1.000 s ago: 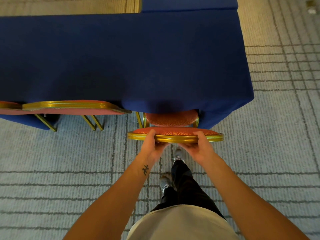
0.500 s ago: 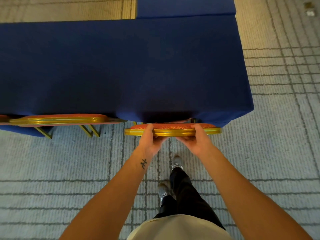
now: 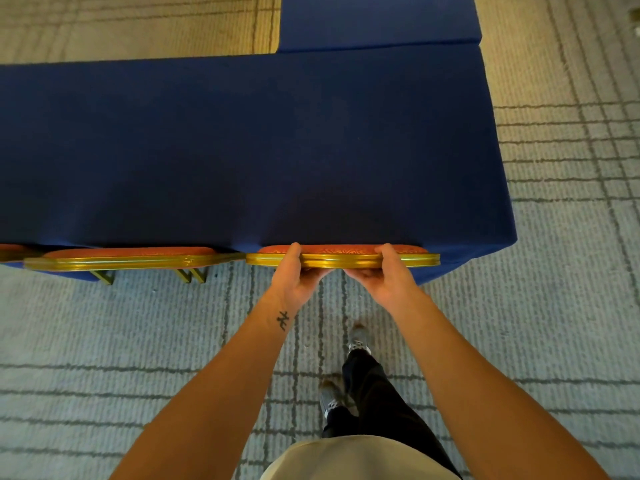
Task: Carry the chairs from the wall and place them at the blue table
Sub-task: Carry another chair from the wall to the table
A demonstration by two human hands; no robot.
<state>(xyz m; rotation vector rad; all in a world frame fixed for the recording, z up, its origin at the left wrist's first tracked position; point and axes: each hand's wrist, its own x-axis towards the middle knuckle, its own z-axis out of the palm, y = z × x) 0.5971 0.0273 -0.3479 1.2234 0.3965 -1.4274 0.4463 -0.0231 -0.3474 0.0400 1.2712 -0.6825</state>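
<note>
A banquet or conference hall: blue-draped worktop (image 3: pixel 242 143), gold-framed red banquet chairs (image 3: pixel 131 259) tucked in, patterned carpet (image 3: pixel 104 341) underfoot.

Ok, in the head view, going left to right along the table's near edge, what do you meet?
Sliver of a chair at the frame edge → second chair → left hand → right hand, both on the third chair → table corner → carpet.
</note>
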